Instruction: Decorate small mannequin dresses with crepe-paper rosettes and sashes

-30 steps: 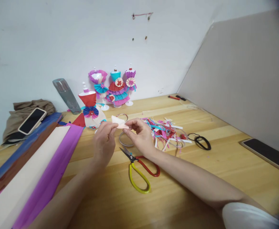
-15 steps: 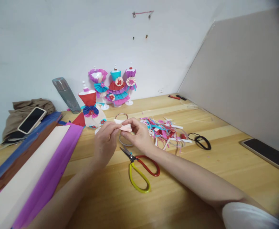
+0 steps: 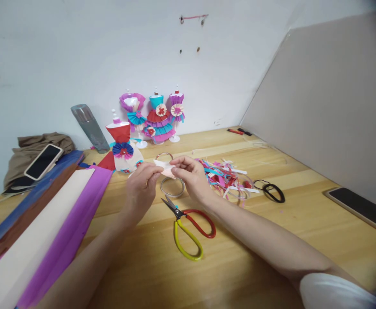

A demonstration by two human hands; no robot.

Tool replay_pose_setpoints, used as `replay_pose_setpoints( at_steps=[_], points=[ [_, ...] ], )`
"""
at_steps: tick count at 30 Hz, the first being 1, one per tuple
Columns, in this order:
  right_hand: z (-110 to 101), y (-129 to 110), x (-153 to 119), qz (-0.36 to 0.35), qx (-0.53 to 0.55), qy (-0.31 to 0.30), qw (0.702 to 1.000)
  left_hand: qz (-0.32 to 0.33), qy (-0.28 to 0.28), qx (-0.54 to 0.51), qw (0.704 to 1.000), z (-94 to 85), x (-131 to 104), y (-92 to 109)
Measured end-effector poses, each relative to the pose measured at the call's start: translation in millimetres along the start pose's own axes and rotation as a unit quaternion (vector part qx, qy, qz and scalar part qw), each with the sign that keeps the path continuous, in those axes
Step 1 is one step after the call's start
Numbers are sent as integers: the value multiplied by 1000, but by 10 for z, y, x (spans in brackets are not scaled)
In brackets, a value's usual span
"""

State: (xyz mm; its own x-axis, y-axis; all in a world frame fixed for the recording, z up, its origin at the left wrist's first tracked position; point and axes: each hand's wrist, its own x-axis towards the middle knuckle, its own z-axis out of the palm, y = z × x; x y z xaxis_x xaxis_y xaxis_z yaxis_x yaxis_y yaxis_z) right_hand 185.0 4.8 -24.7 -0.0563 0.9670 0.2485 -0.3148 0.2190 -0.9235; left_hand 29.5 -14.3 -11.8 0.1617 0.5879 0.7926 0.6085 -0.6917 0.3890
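Pale paper [image 3: 166, 168], a small piece that looks folded, is pinched between the fingertips of both hands above the wooden table [image 3: 255, 253], near the middle of the view. Left hand [image 3: 142, 185] grips one end between thumb and bent fingers; right hand [image 3: 193, 179] has the other end between thumb and forefinger. Neither hand holds anything else that shows. From the way both thumbs bear on the paper, the step in hand seems to be folding or evening out the piece, though its layers are too small to count and the pressure cannot be read. As a judgement, the next move calls for keeping one end firmly pinched while the other hand shifts its hold, with the edges lined up and a light touch so that the sheet does not tear or spring open. A silver-coloured ring [image 3: 172, 196] lies on the table just beyond the scissors [image 3: 178, 214], which rest with blades slightly parted and pointing away from the person, held by neither hand. To the right of the right hand is a heap of coloured scraps [image 3: 223, 177]. Past the left hand stands a red-topped dress form [image 3: 120, 134], and long paper strips [image 3: 36, 231] lie along the left side.
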Motion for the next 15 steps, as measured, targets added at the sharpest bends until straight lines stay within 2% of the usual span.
replay_pose_setpoints(
  at_steps=[5,12,15],
  points=[
    [1,-33,-9,-31,-25,12,999,-19,0,-18,1000,-2,5,-1],
    [-7,-28,-27,-61,-71,14,996,-82,-15,-73,994,11,5,-33],
    [-26,-33,-29,-82,-64,-10,995,-107,-8,-82,991,6,10,-48]
  ],
)
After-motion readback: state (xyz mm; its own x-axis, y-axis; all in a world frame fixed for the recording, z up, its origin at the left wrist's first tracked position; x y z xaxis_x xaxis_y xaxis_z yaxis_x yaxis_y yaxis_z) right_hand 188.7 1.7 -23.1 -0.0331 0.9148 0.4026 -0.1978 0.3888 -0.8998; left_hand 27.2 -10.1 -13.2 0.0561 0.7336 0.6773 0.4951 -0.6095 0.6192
